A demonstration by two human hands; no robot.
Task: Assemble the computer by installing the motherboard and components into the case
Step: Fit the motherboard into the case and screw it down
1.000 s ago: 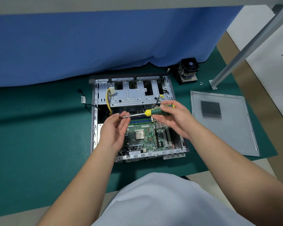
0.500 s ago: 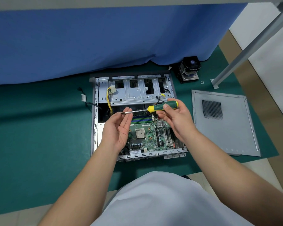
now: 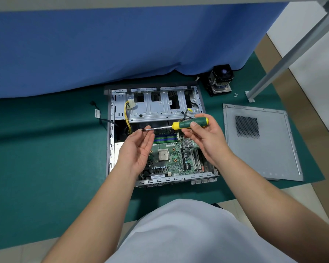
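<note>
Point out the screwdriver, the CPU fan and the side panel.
screwdriver [image 3: 194,123], head view, green handle.
CPU fan [image 3: 221,79], head view, fan top.
side panel [image 3: 270,149], head view, bare metal below its mesh vent.

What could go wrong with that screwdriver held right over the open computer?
If the right hand loses the screwdriver, its metal shaft could fall onto the bare motherboard and scratch it. The left hand lies open at the tip; anything small passed there could drop into the case and be hard to find.

My open grey case [image 3: 110,141] lies flat at frame centre, the green motherboard [image 3: 171,158] seated inside its lower half; my green-yellow screwdriver [image 3: 190,123] lies level above.
</note>
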